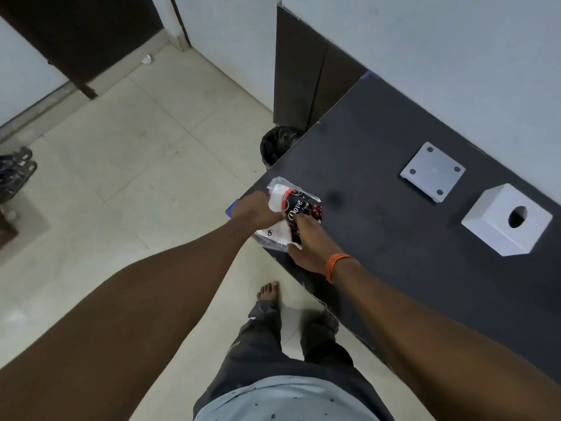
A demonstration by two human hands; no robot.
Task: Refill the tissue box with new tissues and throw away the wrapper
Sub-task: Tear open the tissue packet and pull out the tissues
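Note:
A pack of tissues [290, 208] in clear plastic wrap with a black and red label lies at the near left corner of the dark table [394, 238]. My left hand [256, 208] grips its left side. My right hand [312, 241], with an orange band at the wrist, holds its near right edge. The white tissue box cover [507, 220], with a round hole on top, stands at the table's right. Its flat white base plate [432, 171] lies apart, behind and to the left of the cover.
A bin with a black liner [277, 144] stands on the floor just beyond the table's left end. Dark cabinets [303, 71] line the wall behind it. Tiled floor [136, 177] spreads to the left, with sandals [16, 168] at the far left edge. My bare foot [268, 291] is near the table.

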